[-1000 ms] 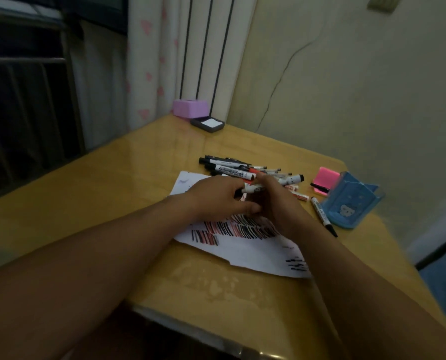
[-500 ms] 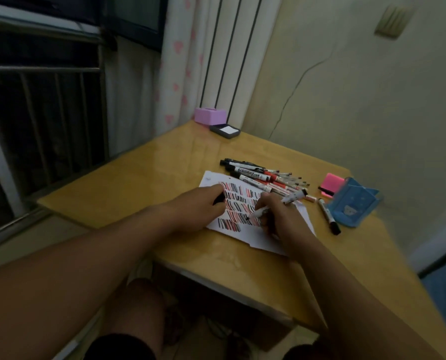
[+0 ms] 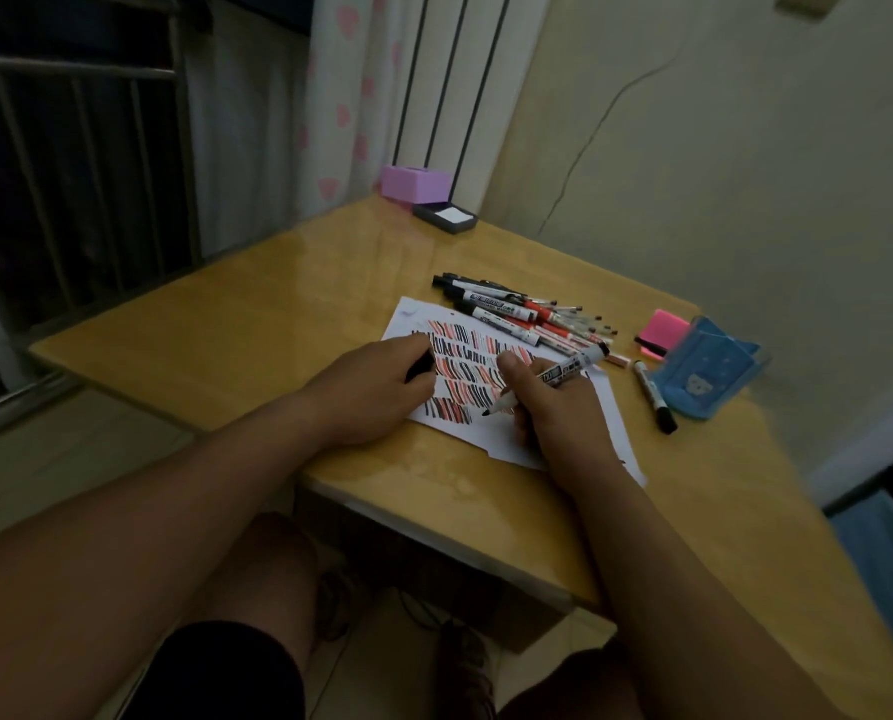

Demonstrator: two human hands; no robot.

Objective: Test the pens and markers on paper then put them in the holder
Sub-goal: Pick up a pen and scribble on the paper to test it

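A white sheet of paper (image 3: 491,440) covered in red and black strokes lies on the wooden table (image 3: 257,330). My right hand (image 3: 553,413) grips a white marker (image 3: 553,377) with its black tip touching the paper. My left hand (image 3: 371,387) rests on the sheet's left edge, closed around a black cap (image 3: 419,367). A heap of pens and markers (image 3: 517,314) lies beyond the paper. The blue holder (image 3: 714,376) stands at the right, with one capped black-and-white marker (image 3: 653,396) lying beside it.
A pink eraser block (image 3: 665,331) sits behind the holder. A purple box (image 3: 415,183) and a grey tray (image 3: 445,217) stand at the table's far corner by the curtain. The wall runs along the right side. My knees show below the table's near edge.
My hands have parted from uncapping the marker. The right hand has brought the uncapped tip down onto the paper, the left holds the cap. The camera has tilted down.
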